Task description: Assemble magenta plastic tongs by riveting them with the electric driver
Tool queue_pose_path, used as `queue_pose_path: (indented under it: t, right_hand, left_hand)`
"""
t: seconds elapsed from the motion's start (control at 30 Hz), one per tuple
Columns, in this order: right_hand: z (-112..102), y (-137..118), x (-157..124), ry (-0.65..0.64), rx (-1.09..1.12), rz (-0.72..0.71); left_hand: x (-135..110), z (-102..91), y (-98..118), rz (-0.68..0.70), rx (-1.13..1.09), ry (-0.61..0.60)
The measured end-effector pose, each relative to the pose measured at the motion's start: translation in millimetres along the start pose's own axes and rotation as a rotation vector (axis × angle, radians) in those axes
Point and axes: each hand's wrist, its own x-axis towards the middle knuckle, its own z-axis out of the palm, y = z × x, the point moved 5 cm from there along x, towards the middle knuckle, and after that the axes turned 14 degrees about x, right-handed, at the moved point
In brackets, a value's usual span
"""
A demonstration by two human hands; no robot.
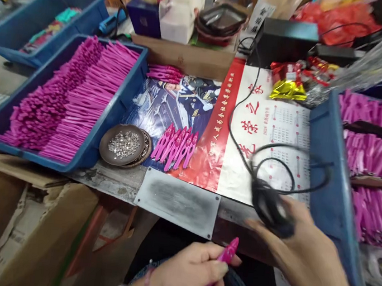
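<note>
We take the calendar poster (263, 137), spread flat on the bench (112, 181), as our landmark. Left of it lies a big blue tray (119, 108) packed with rows of magenta plastic pieces (72, 98), and behind that tray sits a second blue bin (36, 17) with mixed coloured items. Right of the poster another blue tray (330, 185) holds more magenta pieces (374, 153). Behind the poster we see a long cardboard strip (186, 58) and a black box (287, 39), with red and gold wrappers (289, 83) at the poster's far right corner. At its near edge a grey metal plate (178, 201) lies on the bench.

Our right hand (302, 250) hangs over the poster's near right corner, fingers closed around a blurred black tool (269, 206) whose black cable (246, 135) loops back across the poster. Our left hand (187, 274) sits below the plate, nearer us than the poster, fingers gripping a single pink clip (226, 255) with its tip poking out toward the right hand. On the poster's left part a small fan of pink clips (177, 146) lies just beside a round brown dish (122, 145) of tiny silver bits (123, 143).
</note>
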Motion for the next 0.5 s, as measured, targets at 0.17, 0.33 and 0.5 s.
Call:
queue_pose_path:
  t: [0.17,0.33,0.5]
  right_hand:
    - [35,-16,32,-0.022,-0.337,-0.154]
    - [28,-27,13,0.086,-0.166,-0.261]
    - [49,-56,-36,-0.53,0.861,-0.155]
  left_hand:
    - [-12,-15.6,43,0.19,0.087,0.374]
    - [-4,-23.6,60,0.284,0.089,0.523]
    - [0,-23.5,65,0.32,0.188,0.488]
